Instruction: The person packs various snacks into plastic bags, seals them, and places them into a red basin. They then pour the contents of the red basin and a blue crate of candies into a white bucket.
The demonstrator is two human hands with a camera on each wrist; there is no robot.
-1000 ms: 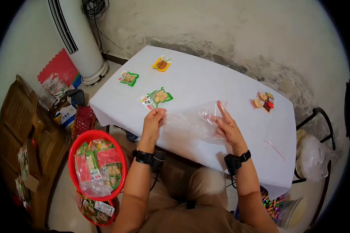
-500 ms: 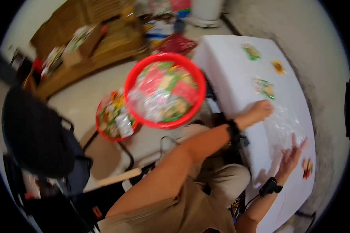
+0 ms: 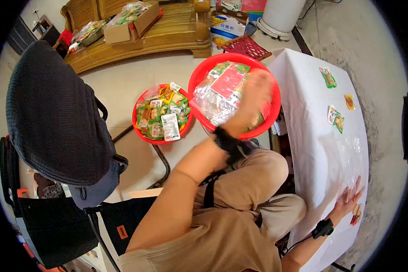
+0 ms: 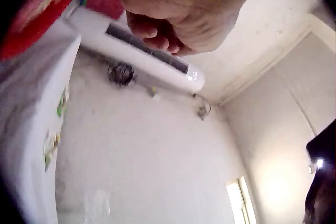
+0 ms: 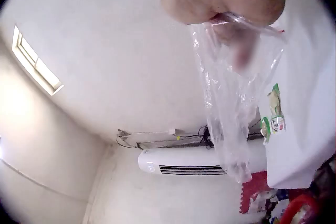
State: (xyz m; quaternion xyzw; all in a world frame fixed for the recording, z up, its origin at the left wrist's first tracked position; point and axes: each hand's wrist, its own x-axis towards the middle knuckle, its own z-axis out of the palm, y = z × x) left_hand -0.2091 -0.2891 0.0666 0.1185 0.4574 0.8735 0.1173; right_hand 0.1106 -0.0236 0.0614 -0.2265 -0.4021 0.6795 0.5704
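Note:
My left hand (image 3: 258, 93), blurred in the head view, is over the large red basin (image 3: 276, 93), which is full of snack packets (image 3: 230, 81) in clear wrapping. Seen from the left wrist, the fingers (image 4: 156, 41) are loosely curled with nothing visible in them. Over the white-covered table, my right hand (image 3: 347, 204) holds a clear plastic bag (image 3: 349, 154). From the right wrist, the thin bag (image 5: 226, 124) hangs loose and crumpled from the hand. On the table lie green-edged packets (image 3: 327, 77) and a yellow packet (image 3: 349, 102).
A smaller red basin (image 3: 186, 129) of packets stands beside the large one. Small snacks (image 3: 356, 215) lie by the right hand. A wooden bench (image 3: 167, 43) bears a cardboard box (image 3: 118, 34). A dark cap-topped object (image 3: 59, 118) stands at left.
The head view has swung left toward the basins. My left hand has let go of the bag and moved from the table to over the large basin. The right hand keeps the bag.

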